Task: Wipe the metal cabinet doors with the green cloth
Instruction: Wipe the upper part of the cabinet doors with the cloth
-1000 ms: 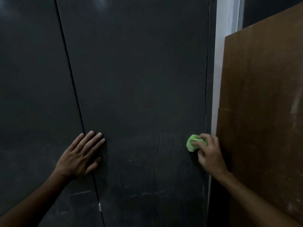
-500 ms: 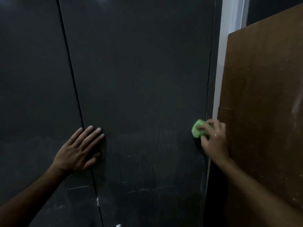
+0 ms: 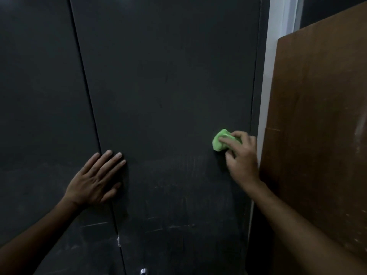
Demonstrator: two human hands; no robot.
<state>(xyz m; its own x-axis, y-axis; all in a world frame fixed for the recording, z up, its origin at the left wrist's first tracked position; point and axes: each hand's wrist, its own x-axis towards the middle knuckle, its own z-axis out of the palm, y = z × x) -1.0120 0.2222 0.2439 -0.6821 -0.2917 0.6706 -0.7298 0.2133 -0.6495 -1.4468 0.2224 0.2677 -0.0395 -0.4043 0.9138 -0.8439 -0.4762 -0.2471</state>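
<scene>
Head view, only one cam. Counts: 2 dark metal cabinet doors, left door [image 3: 39, 96] and right door [image 3: 168, 76], split by 1 vertical seam [image 3: 87, 92] running top to bottom, leaning slightly. 1 green cloth [image 3: 219, 142], 2 hands, 1 brown board [image 3: 317, 126], 1 white wall strip [image 3: 272, 46].

Left hand [image 3: 93, 181] at approx 7 o'clock of frame: palm flat on the metal, fingers [image 3: 111, 163] straight and close together, thumb out to the side; hand sits across the seam w/ fingertips on the right door. Right hand [image 3: 240, 157] at approx 3–4 o'clock: fingers curled over the bunched cloth, pressing it on the right door near that door's right edge. Cloth is wadded into a small lump, left part showing, rest under the fingers.

Hard to see: whole scene dim. Door tops and bottoms cut off by frame. Pale scuffs and wipe streaks [image 3: 174, 225] low on right door, approx 6 o'clock. Small shiny bit [image 3: 143, 271] at bottom edge, cut off, can't tell what it is. White fleck on seam lower down.

Around: board leans at 3 o'clock, just beside the right wrist, covering the wall strip's lower part; crowds the door's right edge.
</scene>
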